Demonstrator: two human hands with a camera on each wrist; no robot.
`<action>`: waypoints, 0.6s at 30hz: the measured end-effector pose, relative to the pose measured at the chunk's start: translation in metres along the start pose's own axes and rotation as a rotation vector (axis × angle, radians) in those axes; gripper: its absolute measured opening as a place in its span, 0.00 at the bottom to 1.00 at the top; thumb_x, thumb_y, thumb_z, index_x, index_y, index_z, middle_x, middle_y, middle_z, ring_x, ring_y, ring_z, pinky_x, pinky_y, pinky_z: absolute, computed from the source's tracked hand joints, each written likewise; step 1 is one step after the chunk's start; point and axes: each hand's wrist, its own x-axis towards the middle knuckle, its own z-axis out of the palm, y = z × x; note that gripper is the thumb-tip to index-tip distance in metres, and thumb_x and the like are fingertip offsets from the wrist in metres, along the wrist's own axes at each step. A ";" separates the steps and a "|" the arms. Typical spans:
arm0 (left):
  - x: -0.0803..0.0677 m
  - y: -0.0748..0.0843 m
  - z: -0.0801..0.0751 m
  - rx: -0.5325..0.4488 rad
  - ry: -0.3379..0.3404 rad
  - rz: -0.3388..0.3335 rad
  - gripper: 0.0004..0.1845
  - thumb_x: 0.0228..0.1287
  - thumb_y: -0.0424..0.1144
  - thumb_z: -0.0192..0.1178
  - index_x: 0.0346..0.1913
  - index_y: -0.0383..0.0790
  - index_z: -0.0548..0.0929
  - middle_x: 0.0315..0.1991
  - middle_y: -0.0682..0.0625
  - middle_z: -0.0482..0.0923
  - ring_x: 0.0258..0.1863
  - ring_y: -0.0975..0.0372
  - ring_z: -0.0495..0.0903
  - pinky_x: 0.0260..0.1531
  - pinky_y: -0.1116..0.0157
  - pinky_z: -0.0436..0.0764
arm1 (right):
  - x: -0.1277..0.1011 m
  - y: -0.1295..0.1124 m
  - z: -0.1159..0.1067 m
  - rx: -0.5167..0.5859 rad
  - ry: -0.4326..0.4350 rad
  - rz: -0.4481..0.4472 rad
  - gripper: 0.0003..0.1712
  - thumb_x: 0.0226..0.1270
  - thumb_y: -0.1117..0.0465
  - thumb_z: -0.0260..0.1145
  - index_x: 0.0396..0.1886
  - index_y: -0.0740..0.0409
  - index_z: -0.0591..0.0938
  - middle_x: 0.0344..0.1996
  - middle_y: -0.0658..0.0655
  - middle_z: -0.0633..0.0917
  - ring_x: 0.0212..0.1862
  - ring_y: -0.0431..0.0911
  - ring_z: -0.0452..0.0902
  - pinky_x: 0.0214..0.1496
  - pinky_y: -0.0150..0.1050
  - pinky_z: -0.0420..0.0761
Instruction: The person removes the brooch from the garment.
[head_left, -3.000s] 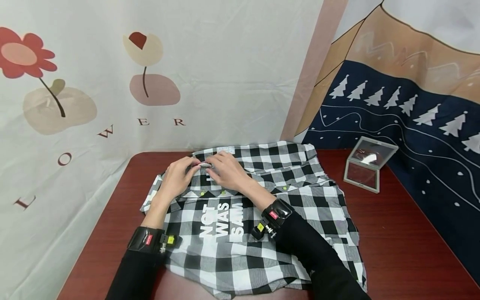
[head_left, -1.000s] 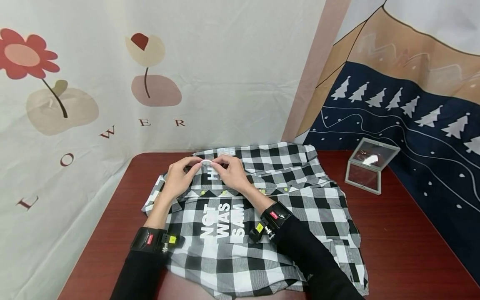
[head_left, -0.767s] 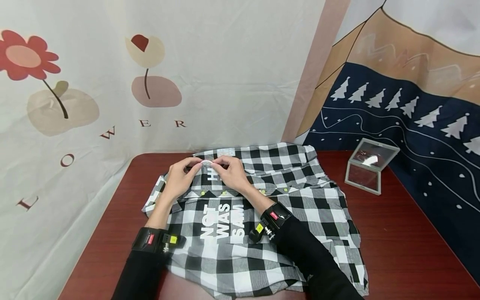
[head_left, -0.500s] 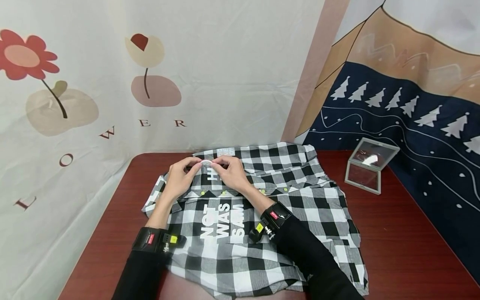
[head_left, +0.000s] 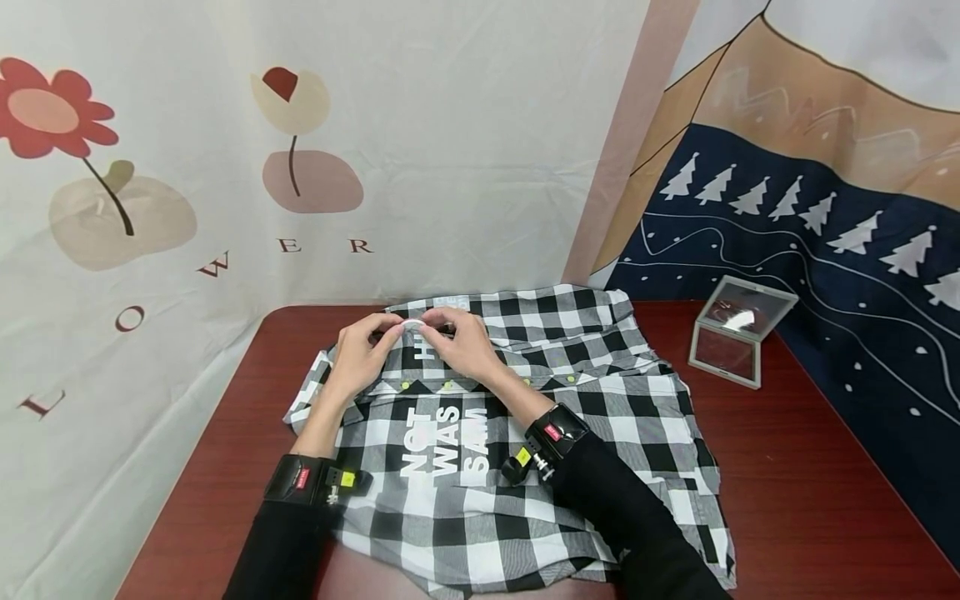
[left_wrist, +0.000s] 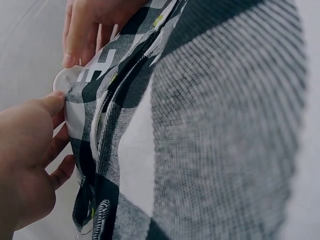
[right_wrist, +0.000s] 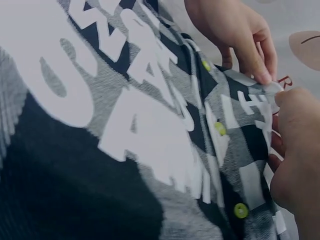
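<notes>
A black-and-white checked shirt (head_left: 600,454) with white lettering lies spread on the table, with yellow-green buttons (right_wrist: 241,210) down its placket. Near its far edge, a small white piece with a rounded rim (left_wrist: 65,77) sits between my hands over the cloth; its exact kind is unclear. My left hand (head_left: 356,358) pinches the left end of this piece between thumb and fingers. At its other end, my right hand (head_left: 463,346) pinches with thumb and forefinger. Fingers hide both ends of the piece.
An open square flip case (head_left: 738,329) with a clear, shiny lid stands at the right rear of the red-brown table (head_left: 802,467). Behind the table hang a pale flower-printed cloth (head_left: 465,125) and a dark blue tree-printed cloth (head_left: 787,225).
Compared with three seconds ago, the right hand sits slightly further right, and more of the white piece and the "H" print shows. Lately only the right hand and wrist have shifted a little.
</notes>
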 end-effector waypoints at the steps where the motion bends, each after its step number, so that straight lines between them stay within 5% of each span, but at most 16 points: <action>1: 0.000 0.000 0.000 0.017 0.001 0.013 0.10 0.83 0.36 0.68 0.58 0.36 0.92 0.46 0.40 0.92 0.40 0.51 0.87 0.41 0.66 0.81 | 0.001 -0.001 -0.001 -0.036 -0.003 -0.019 0.13 0.85 0.53 0.72 0.58 0.53 0.93 0.50 0.54 0.96 0.52 0.47 0.92 0.60 0.45 0.90; 8: 0.003 0.008 -0.004 0.150 -0.022 0.101 0.10 0.83 0.37 0.68 0.57 0.36 0.93 0.49 0.39 0.93 0.45 0.45 0.88 0.49 0.44 0.83 | 0.006 -0.011 -0.011 -0.295 -0.035 -0.182 0.16 0.84 0.56 0.73 0.62 0.60 0.92 0.58 0.58 0.95 0.62 0.55 0.89 0.66 0.55 0.84; 18: 0.004 0.023 -0.004 0.431 0.027 0.292 0.08 0.77 0.36 0.73 0.53 0.40 0.94 0.51 0.43 0.95 0.52 0.45 0.89 0.47 0.46 0.79 | 0.006 -0.025 -0.015 -0.523 -0.076 -0.237 0.15 0.83 0.54 0.74 0.60 0.56 0.91 0.59 0.58 0.95 0.64 0.56 0.88 0.67 0.56 0.84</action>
